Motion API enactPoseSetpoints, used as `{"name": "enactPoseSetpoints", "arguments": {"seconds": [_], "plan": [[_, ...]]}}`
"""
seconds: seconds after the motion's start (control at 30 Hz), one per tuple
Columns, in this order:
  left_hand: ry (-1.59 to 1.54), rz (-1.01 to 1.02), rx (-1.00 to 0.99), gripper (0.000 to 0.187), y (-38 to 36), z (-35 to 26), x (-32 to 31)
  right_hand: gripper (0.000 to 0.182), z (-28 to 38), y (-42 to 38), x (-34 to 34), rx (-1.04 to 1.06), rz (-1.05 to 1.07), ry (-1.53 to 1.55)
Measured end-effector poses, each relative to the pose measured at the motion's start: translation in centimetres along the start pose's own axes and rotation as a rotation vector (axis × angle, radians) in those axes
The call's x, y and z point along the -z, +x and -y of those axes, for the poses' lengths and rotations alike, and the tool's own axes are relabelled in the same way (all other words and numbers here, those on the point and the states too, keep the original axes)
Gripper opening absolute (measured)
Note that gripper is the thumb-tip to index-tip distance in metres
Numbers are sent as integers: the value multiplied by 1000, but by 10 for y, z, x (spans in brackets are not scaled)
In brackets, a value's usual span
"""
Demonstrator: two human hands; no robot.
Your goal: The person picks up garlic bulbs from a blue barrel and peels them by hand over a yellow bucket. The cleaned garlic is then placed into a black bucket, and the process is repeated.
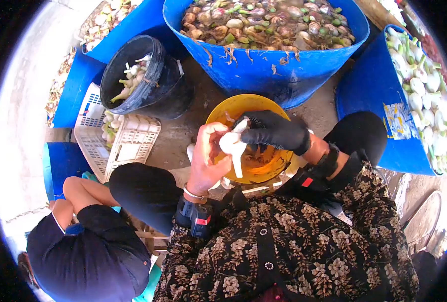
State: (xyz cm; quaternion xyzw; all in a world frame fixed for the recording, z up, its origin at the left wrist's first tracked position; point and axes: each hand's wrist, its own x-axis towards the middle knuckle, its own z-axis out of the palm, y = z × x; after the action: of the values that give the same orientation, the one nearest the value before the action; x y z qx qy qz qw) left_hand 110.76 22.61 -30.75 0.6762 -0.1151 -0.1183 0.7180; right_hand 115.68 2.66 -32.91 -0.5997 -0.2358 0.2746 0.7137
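Note:
My bare left hand (207, 158) grips a white peeled bulb (232, 144) with a pale stalk hanging down from it. My right hand (275, 132), in a black glove, pinches the top of the same bulb. Both hands hover over a yellow bowl (243, 104) that holds brownish peelings. I cannot make out any blade in the gloved hand.
A large blue tub (284, 75) of unpeeled bulbs in water stands beyond the bowl. A black bucket (153, 90) and a white crate (127, 143) hold white bulbs at left. Another blue tub (374, 95) of peeled bulbs is at right. A person (87, 241) sits at lower left.

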Motion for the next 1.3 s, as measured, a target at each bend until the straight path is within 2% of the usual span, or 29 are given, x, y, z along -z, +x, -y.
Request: {"name": "enactPoseSetpoints", "arguments": {"seconds": [0.07,0.17,0.27,0.37,0.47,0.6,0.67,0.73,0.77,0.87,0.9,0.97,1.03,1.07,1.2,1.23,1.3], "plan": [[-27,26,18,49,1,7,1,40,8,-7,-6,-84,-40,3],[-20,39,50,50,0,13,-1,36,8,-5,-3,-13,-53,-110],[-106,15,52,51,-2,22,-6,29,0,0,5,173,-1,-633],[-232,-28,59,49,-5,29,-16,29,3,-2,6,209,32,-727],[-264,-41,156,48,-8,25,-25,31,5,-1,7,145,33,-780],[-271,-135,153,47,-5,38,-30,34,-1,3,6,189,-120,-838],[-466,-142,207,35,-4,35,-30,33,-6,4,3,287,-249,-953],[-634,-106,272,29,-4,22,-29,29,8,1,-2,207,-223,-1080],[-571,-206,284,26,-4,16,-39,28,12,0,-4,163,-209,-1142],[-306,-188,257,28,-5,25,-44,30,11,8,-12,165,-183,-1145],[-281,-321,363,35,-8,23,-50,31,11,10,-10,85,-175,-910],[-592,-293,480,42,0,20,-45,31,12,16,-4,-68,-155,-443],[-871,-256,555,52,10,13,-39,33,4,18,-5,-67,-284,-80],[-913,-221,539,52,11,12,-37,35,1,18,-4,-65,-344,106],[-1005,-116,519,56,7,18,-29,31,13,12,11,-17,-446,46],[-1011,-112,525,57,6,19,-28,30,17,9,21,-63,-327,-210],[-1004,-72,510,58,8,20,-26,30,7,5,23,146,-279,-699]]}}
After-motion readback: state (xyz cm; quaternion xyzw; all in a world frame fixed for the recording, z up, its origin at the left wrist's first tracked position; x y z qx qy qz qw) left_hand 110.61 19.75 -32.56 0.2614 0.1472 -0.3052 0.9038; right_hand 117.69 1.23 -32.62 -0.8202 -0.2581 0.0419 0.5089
